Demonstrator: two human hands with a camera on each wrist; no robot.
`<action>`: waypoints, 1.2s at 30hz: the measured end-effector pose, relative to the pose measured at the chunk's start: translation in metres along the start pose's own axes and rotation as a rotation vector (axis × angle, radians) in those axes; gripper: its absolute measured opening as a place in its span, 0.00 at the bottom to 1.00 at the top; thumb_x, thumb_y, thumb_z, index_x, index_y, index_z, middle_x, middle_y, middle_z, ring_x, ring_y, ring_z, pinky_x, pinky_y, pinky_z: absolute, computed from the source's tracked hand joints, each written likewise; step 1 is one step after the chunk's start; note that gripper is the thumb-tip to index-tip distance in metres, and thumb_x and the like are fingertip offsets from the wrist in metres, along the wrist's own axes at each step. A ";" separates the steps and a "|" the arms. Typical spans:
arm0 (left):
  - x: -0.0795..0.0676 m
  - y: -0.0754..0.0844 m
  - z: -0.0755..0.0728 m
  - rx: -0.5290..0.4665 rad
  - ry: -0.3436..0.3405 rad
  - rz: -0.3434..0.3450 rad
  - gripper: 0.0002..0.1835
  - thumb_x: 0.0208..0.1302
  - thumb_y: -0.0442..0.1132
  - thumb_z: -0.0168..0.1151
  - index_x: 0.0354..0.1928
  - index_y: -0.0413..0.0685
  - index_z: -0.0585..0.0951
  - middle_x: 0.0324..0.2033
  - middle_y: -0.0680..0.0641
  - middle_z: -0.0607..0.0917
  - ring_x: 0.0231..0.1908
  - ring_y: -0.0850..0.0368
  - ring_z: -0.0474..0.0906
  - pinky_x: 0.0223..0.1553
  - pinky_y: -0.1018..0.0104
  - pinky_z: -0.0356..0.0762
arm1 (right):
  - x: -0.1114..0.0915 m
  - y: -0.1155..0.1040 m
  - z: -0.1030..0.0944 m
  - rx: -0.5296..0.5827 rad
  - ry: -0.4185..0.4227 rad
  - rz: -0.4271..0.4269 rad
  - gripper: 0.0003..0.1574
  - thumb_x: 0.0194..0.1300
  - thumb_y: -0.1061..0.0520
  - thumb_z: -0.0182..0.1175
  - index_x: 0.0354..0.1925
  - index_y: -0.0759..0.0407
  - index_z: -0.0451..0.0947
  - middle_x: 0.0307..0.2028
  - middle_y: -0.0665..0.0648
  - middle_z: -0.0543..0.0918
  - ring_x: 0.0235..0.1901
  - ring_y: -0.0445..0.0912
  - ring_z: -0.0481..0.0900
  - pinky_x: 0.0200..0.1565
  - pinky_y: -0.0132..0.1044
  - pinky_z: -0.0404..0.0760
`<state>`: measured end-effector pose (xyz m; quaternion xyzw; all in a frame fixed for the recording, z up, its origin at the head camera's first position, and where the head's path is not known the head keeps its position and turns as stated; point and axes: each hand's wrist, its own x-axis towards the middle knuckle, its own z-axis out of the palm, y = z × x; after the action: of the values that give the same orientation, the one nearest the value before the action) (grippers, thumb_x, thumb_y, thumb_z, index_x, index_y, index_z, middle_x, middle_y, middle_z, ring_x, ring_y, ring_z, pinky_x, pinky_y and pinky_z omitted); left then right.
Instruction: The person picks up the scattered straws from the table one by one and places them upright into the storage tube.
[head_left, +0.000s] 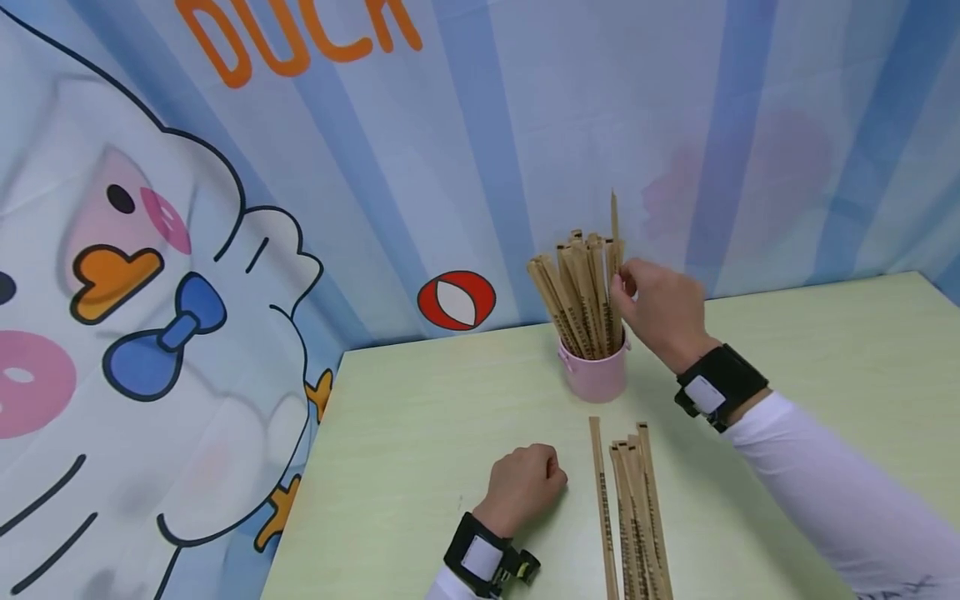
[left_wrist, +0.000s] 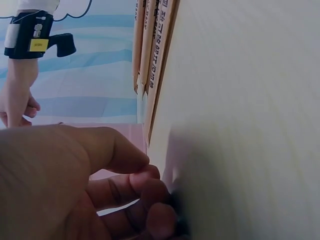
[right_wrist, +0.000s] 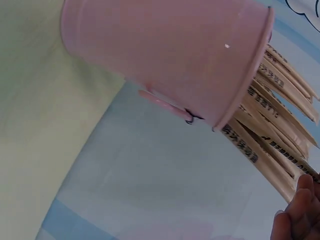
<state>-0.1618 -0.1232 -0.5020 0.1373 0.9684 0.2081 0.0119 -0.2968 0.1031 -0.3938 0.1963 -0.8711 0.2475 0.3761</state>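
Head view: right hand (head_left: 663,312) at the far side of the table (head_left: 420,433), thumb and fingertips pinching one raised packet (head_left: 614,218) at the right edge of a cluster of slim, brown paper-wrapped packets (head_left: 573,292). The cluster stands in a small pink bucket (head_left: 596,379), leaning mostly left; the raised packet reaches above the rest. Left hand (head_left: 522,483) rests on the near part of the table, fingers loosely curled, nothing held. To its right: a single packet (head_left: 602,508) lying lengthwise near to far, and just right of that, apart by a narrow gap, a group of packets (head_left: 637,517) side by side. Black wrist strap (head_left: 723,383) on the right arm, white sleeve (head_left: 840,492) beyond it. Backdrop (head_left: 600,108) behind: blue stripes, a large duck, a red-and-white ball left of the bucket.

Left wrist view: left thumb rests against the curled fingers; no object between them. Printed packets on the tabletop nearby. Right forearm and strap in the background.

Right wrist view: bucket large, side handle visible, packets projecting from its mouth. Right fingertips touch a printed packet; grip partly cut off by the frame edge.
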 end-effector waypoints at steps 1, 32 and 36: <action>0.000 0.000 0.000 0.003 -0.004 -0.004 0.14 0.53 0.36 0.58 0.14 0.55 0.68 0.11 0.59 0.65 0.13 0.65 0.61 0.13 0.70 0.56 | -0.002 0.001 0.002 -0.009 -0.026 0.010 0.08 0.64 0.60 0.56 0.30 0.62 0.78 0.19 0.58 0.80 0.11 0.46 0.64 0.11 0.39 0.58; 0.001 -0.001 0.002 0.003 -0.002 -0.020 0.13 0.51 0.36 0.57 0.13 0.55 0.68 0.11 0.59 0.66 0.13 0.64 0.62 0.13 0.69 0.56 | -0.034 0.001 0.029 0.007 -0.394 0.196 0.14 0.63 0.56 0.56 0.21 0.53 0.69 0.13 0.52 0.70 0.13 0.46 0.66 0.15 0.38 0.59; 0.001 -0.001 0.002 0.002 -0.002 -0.020 0.13 0.51 0.36 0.57 0.14 0.55 0.68 0.11 0.59 0.66 0.13 0.64 0.62 0.13 0.69 0.56 | -0.036 0.000 0.024 0.015 -0.395 0.202 0.13 0.65 0.53 0.55 0.23 0.53 0.72 0.12 0.51 0.71 0.12 0.45 0.66 0.14 0.38 0.59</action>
<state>-0.1628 -0.1226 -0.5038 0.1278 0.9699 0.2066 0.0146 -0.2874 0.0951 -0.4350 0.1555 -0.9412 0.2471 0.1700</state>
